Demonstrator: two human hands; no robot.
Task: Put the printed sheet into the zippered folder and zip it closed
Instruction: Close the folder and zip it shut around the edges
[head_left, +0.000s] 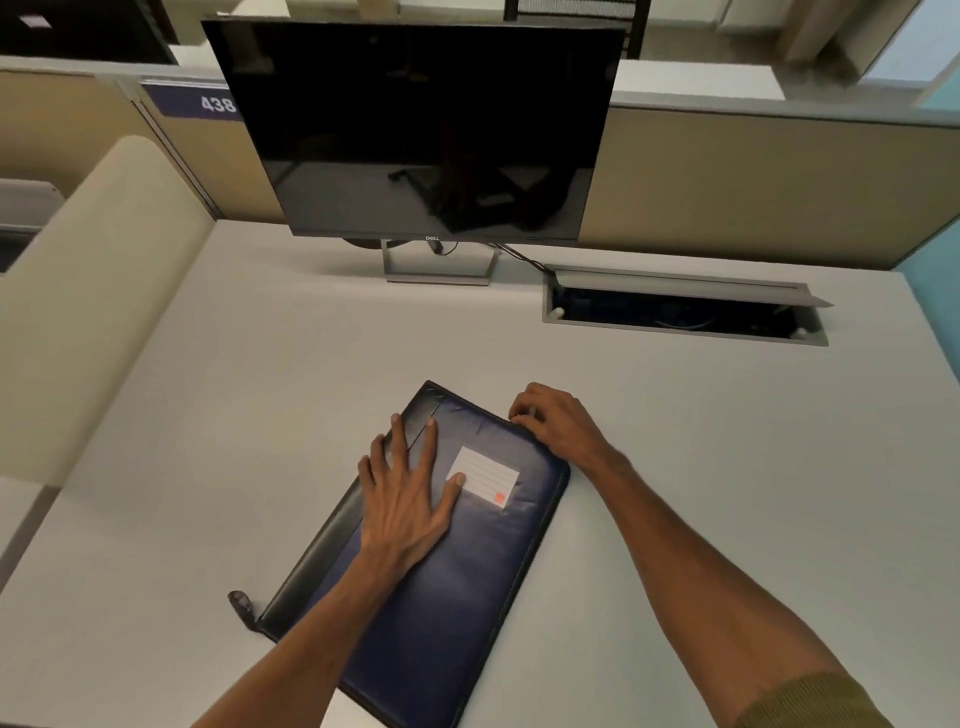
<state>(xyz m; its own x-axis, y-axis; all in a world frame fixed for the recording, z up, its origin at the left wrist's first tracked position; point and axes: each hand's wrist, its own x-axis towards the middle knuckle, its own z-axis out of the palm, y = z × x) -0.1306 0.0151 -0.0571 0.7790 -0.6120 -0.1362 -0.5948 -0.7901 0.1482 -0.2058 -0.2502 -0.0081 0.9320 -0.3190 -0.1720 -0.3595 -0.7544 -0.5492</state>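
Note:
A dark blue zippered folder (467, 582) lies closed and slanted on the white desk (260, 395), with a white lined label (488, 475) bearing a red dot on its cover. My left hand (402, 493) rests flat on the cover with fingers spread, near the folder's black spine. My right hand (553, 421) is curled at the folder's far right edge, its fingertips pinched at the zipper track; the zipper pull is hidden under them. A black strap tab (240, 605) sticks out at the near left corner. No printed sheet is in view.
A dark Dell monitor (415, 130) stands on its stand at the back of the desk. An open cable tray (680, 312) is set into the desk at the back right. Beige partition walls (753, 182) close off the back and left.

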